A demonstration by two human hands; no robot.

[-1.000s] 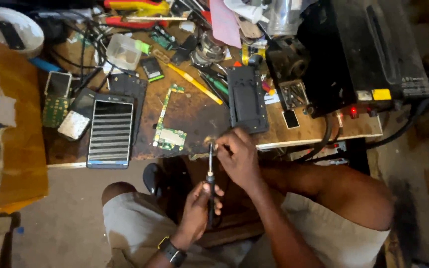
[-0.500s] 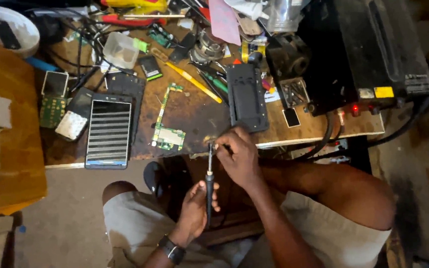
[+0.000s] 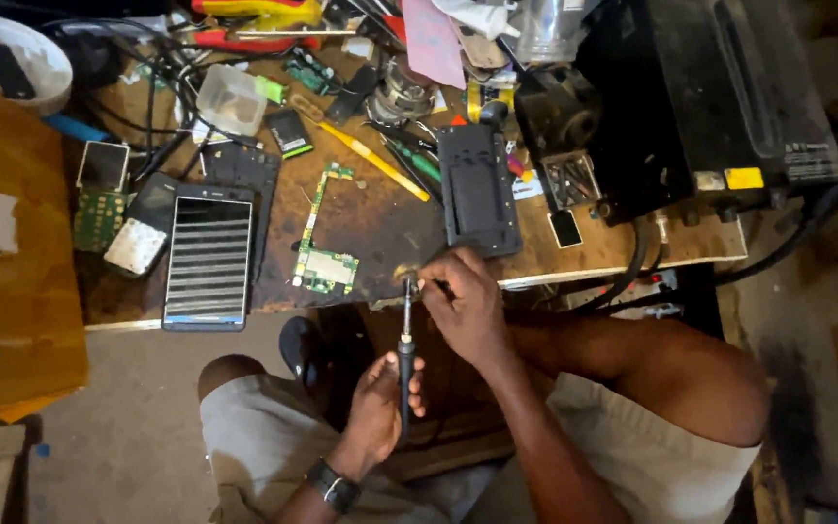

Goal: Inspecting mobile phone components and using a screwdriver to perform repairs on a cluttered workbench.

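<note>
Nearest me, my left hand [image 3: 377,412] wraps around the black handle of the soldering iron [image 3: 405,364], fingers closed on it, shaft pointing up toward the bench edge. Just above, my right hand [image 3: 465,306] pinches together at the iron's tip; something small sits between the fingertips, solder or a fleck of residue, though I can't make it out at this size. I judge I'm tending the tip, cleaning or loading it, before any joint gets worked. Next calls for a steady lift of the tip onto the green circuit board [image 3: 322,264] lying just beyond on the scorched wooden bench [image 3: 370,218], beside the striped phone screen [image 3: 209,260]; the black phone back [image 3: 477,189] lies farther back.
</note>
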